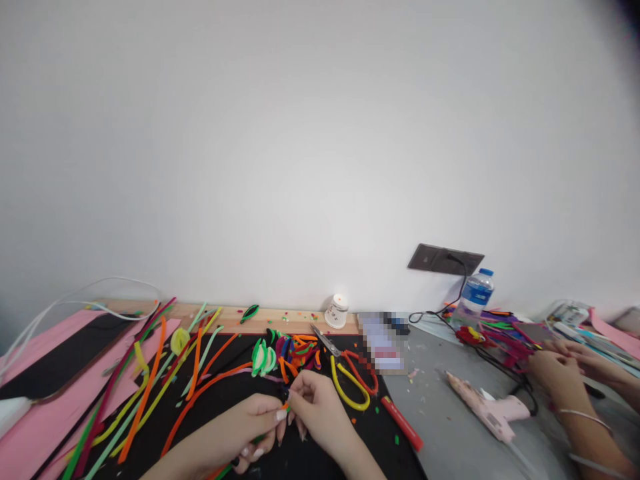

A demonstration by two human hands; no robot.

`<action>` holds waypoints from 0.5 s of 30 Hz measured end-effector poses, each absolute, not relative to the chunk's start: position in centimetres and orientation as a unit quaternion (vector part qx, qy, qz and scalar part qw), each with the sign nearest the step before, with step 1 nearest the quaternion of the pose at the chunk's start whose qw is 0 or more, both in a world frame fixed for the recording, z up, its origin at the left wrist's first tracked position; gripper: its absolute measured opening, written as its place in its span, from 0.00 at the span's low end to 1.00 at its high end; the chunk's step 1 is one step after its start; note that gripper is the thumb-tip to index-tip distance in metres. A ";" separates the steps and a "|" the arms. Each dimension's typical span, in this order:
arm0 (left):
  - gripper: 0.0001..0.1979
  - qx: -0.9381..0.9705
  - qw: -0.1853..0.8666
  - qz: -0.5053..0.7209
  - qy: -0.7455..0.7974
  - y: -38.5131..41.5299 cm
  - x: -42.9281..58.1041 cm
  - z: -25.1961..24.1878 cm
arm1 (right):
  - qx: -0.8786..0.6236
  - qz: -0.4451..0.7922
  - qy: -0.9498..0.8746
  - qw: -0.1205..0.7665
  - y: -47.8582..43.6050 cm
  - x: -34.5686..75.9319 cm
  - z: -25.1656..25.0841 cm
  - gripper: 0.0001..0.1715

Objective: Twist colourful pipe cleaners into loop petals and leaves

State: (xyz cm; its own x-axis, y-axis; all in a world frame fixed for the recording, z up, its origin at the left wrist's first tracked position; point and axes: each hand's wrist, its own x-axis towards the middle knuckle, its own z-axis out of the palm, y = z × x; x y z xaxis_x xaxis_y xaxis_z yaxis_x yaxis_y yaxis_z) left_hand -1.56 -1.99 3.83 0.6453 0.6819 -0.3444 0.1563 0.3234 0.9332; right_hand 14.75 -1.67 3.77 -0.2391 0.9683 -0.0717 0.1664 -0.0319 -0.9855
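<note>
My left hand (250, 420) and my right hand (315, 407) meet low in the view over a black mat (370, 433). Both pinch a small dark piece (284, 395) between their fingertips, with a green pipe cleaner stem (260, 439) running down under my left hand. Just beyond my fingers lies a heap of bent pipe cleaner loops (290, 353) in green, orange, blue and pink. Long pipe cleaners (150, 387) in orange, yellow, green and red fan out to the left.
Yellow-and-red scissors (350, 380) and a red stick (403, 423) lie right of my hands. A pink glue gun (487, 407), a water bottle (476, 290), a small white cup (337, 311) and pink sheets (30, 427) are around. Another person's hands (565, 370) work at the right.
</note>
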 end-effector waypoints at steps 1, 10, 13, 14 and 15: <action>0.18 0.554 0.717 0.180 0.382 -2.0 -1.5 3.8 | -0.492 0.522 -0.587 0.375 -1.6 14.8 3.7 0.06; 0.23 0.557 0.708 0.177 0.397 -2.2 -1.0 4.8 | -0.491 0.525 -0.585 0.374 -1.7 14.8 3.7 0.05; 0.22 0.548 0.714 0.182 0.396 -2.2 -1.0 5.0 | -0.489 0.530 -0.578 0.382 -1.7 14.8 3.8 0.04; 0.21 0.547 0.712 0.190 0.396 -2.1 -1.0 4.9 | -0.490 0.533 -0.572 0.385 -1.6 14.8 3.8 0.04; 0.21 0.546 0.710 0.200 0.398 -2.1 -1.0 4.8 | -0.491 0.539 -0.564 0.387 -1.5 14.8 3.7 0.04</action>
State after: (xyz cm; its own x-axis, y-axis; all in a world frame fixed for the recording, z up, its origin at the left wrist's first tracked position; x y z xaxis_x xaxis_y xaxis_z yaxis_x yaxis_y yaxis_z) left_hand -0.99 -2.08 4.83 0.6035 0.7184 -0.3459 0.1495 0.3242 0.9341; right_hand 14.82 -1.49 3.71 -0.2182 0.9715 -0.0930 0.1370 -0.0639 -0.9885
